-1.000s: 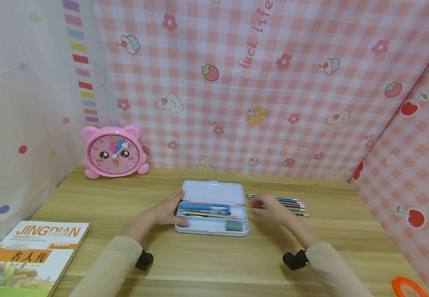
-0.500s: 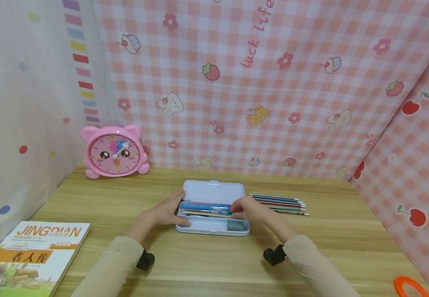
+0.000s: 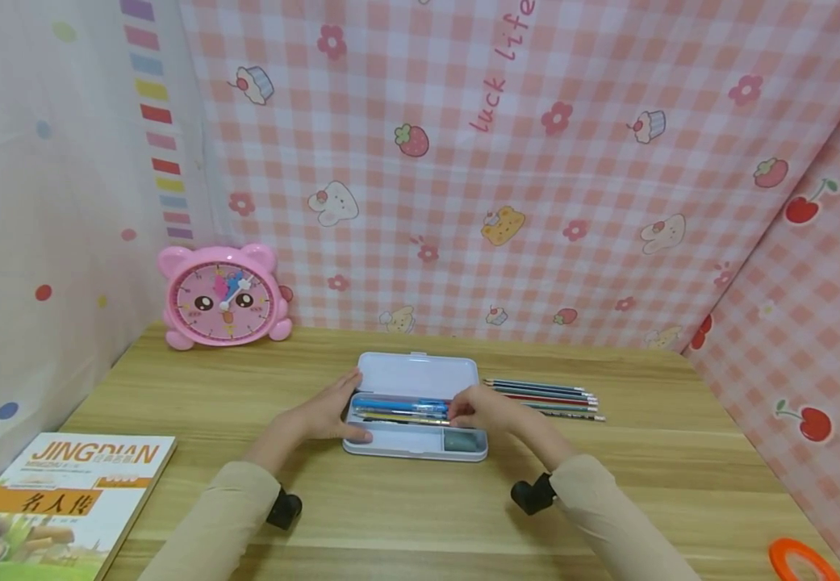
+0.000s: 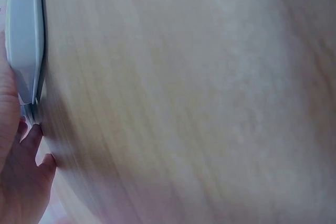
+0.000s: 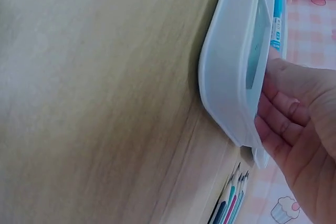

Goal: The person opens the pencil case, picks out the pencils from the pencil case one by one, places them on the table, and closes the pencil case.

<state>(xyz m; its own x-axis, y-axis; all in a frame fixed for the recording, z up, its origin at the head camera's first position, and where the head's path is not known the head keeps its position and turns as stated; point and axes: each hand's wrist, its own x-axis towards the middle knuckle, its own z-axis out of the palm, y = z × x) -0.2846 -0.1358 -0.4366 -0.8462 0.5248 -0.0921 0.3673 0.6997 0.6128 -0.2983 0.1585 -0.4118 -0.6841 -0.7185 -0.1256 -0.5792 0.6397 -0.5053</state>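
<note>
A white pencil case lies with its lid raised at the back, blue pens and a yellow pencil in its long compartment. At its left end my left hand grips the case, thumb over the front corner and fingers at the back by the lid. Over the right end, my right hand reaches into the case, its thumb and fingers curled in a pinch at the yellow pencil's end. The fingertips cover that end. A green eraser sits in the small front compartment.
Several pencils lie in a row right of the case. A pink bear-shaped clock stands at the back left, a book lies front left, and an orange ring-shaped thing is front right.
My right hand has moved left from the row of pencils on the table into the right end of the case. My left hand has stayed on the case's left end.
</note>
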